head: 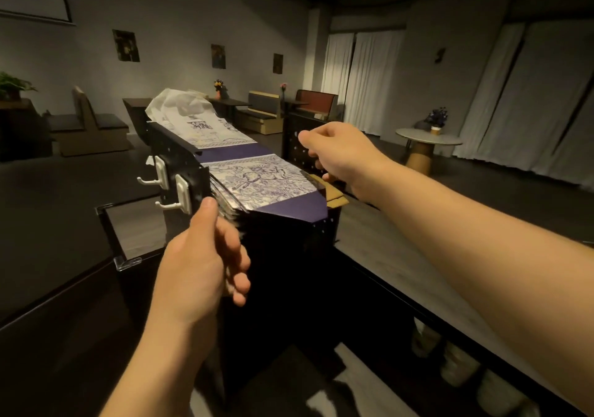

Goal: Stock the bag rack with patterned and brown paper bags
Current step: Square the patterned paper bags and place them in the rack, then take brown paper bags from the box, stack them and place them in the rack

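My left hand (205, 252) pinches the near edge of the patterned bags (257, 180) stacked in the black rack (180, 156). My right hand (334, 156) hovers beside them, fingers loosely curled, holding nothing.

A dim café or small eating place is shown. Padded booth seats (260, 108) with small dark tables (229, 101) are lined up along the far wall, and flowers (218, 86) are set on them. A round table (429, 140) with a cup is seen at the right, near long white curtains (363, 76). Small pictures (126, 45) are hung on the wall at upper left.
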Tool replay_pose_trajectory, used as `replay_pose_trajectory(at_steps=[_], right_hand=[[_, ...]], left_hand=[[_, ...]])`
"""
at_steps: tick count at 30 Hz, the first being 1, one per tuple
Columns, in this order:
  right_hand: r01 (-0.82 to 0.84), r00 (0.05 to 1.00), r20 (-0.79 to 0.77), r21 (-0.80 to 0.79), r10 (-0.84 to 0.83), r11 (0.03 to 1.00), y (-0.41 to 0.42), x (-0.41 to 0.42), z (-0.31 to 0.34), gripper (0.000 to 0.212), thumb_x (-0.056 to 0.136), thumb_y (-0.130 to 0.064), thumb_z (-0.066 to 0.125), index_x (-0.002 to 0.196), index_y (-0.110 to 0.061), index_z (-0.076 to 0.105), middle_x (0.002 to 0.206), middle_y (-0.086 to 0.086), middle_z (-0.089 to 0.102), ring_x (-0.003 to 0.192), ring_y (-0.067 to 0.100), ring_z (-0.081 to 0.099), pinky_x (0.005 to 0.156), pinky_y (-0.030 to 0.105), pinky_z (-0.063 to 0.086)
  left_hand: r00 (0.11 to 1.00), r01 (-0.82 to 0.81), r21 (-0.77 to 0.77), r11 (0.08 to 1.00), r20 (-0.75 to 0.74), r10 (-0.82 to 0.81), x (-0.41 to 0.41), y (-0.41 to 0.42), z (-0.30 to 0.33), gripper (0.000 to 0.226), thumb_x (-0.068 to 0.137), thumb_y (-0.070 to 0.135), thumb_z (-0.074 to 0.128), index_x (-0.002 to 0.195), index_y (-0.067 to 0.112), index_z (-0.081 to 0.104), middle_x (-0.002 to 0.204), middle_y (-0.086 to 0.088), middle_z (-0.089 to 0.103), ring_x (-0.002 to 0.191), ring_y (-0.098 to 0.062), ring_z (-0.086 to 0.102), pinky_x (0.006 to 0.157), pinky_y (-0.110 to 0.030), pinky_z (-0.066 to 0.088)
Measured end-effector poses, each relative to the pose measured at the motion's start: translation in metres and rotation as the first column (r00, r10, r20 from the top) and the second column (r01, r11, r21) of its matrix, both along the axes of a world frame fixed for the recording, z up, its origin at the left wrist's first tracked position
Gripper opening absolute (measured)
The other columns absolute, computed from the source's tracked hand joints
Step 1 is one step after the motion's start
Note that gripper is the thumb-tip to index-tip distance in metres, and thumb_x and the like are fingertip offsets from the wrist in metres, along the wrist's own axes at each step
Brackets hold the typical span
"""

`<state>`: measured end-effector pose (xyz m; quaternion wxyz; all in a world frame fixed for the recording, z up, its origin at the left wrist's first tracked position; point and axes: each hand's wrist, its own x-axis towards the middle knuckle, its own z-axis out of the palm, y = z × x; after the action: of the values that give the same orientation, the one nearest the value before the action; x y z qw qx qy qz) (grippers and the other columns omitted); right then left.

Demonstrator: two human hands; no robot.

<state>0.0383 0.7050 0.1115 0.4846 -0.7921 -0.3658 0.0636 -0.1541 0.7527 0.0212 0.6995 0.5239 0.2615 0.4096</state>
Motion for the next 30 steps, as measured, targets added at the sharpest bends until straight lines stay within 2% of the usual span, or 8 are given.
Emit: replay_pose_trajectory(at_steps=[5,9,12,15,20,23,26,30], right_hand=[[0.034,0.994,0.098,0.048,-0.039,0.998,-0.08,-0.01,-0.005,0.018,0.103,-0.037,0.06,0.114,-0.023,0.066,0.1,-0.007,0.068,0.093,0.011,0.064,0.08,0.029,0.053],[0.006,0.98,0.198,-0.025,-0.001,1.0,-0.164,-0.025,-0.003,0.007,0.102,-0.036,0.063,0.102,-0.03,0.067,0.094,-0.012,0.068,0.091,0.008,0.065,0.085,0.028,0.053],[0.046,0.967,0.252,-0.103,-0.019,0.994,-0.243,-0.039,0.0,0.008,0.101,-0.039,0.063,0.095,-0.035,0.067,0.086,-0.017,0.069,0.085,0.0,0.065,0.078,0.019,0.049],[0.152,0.954,0.286,-0.181,-0.096,0.972,-0.327,-0.056,0.001,0.01,0.102,-0.043,0.062,0.096,-0.038,0.068,0.081,-0.02,0.069,0.078,-0.008,0.065,0.07,0.01,0.045],[0.353,0.914,0.279,-0.191,-0.294,0.916,-0.45,-0.081,-0.003,0.011,0.102,-0.04,0.062,0.1,-0.034,0.071,0.085,-0.013,0.075,0.082,-0.001,0.071,0.072,0.013,0.055],[0.459,0.877,0.25,-0.179,-0.411,0.87,-0.52,-0.097,-0.009,0.011,0.101,-0.038,0.063,0.101,-0.032,0.073,0.086,-0.013,0.076,0.084,0.002,0.073,0.077,0.021,0.06],[0.55,0.832,0.191,-0.156,-0.522,0.82,-0.581,-0.114,-0.018,0.01,0.101,-0.034,0.064,0.099,-0.031,0.073,0.085,-0.01,0.077,0.083,0.004,0.074,0.074,0.021,0.059],[0.664,0.748,0.135,-0.148,-0.65,0.733,-0.65,-0.134,-0.032,0.013,0.101,-0.034,0.063,0.101,-0.029,0.075,0.084,-0.007,0.077,0.08,0.004,0.073,0.07,0.019,0.053]], left_hand=[[0.989,0.072,0.007,0.997,0.129,-0.072,0.0,-0.05,-0.006,0.063,0.104,0.059,0.033,0.059,0.02,0.052,0.052,-0.001,0.044,0.042,-0.014,0.041,0.039,-0.021,0.029],[0.964,0.189,0.051,0.981,0.18,-0.195,0.006,-0.102,-0.003,0.058,0.105,0.055,0.031,0.066,0.019,0.053,0.057,0.0,0.045,0.046,-0.012,0.044,0.039,-0.024,0.032],[0.925,0.336,0.109,0.936,0.151,-0.349,0.021,-0.151,-0.003,0.057,0.104,0.055,0.033,0.066,0.02,0.056,0.056,0.0,0.046,0.047,-0.014,0.046,0.042,-0.026,0.035],[0.861,0.483,0.185,0.856,0.08,-0.503,0.035,-0.211,-0.008,0.055,0.099,0.057,0.037,0.065,0.022,0.062,0.058,-0.001,0.05,0.05,-0.014,0.05,0.047,-0.028,0.039],[0.724,0.659,0.282,0.698,0.017,-0.69,0.05,-0.306,-0.013,0.044,0.085,0.056,0.047,0.061,0.026,0.069,0.058,-0.001,0.057,0.05,-0.016,0.054,0.045,-0.027,0.041],[0.643,0.741,0.3,0.601,-0.059,-0.763,0.051,-0.358,-0.017,0.043,0.081,0.058,0.05,0.062,0.025,0.071,0.059,-0.006,0.058,0.054,-0.022,0.052,0.052,-0.031,0.041],[0.585,0.793,0.308,0.526,-0.144,-0.798,0.046,-0.406,-0.02,0.043,0.08,0.061,0.047,0.063,0.029,0.071,0.058,0.0,0.06,0.053,-0.013,0.056,0.059,-0.036,0.042],[0.52,0.835,0.336,0.435,-0.225,-0.824,0.042,-0.458,-0.023,0.046,0.079,0.061,0.042,0.07,0.025,0.07,0.059,0.002,0.063,0.049,-0.005,0.056,0.058,-0.034,0.043]])
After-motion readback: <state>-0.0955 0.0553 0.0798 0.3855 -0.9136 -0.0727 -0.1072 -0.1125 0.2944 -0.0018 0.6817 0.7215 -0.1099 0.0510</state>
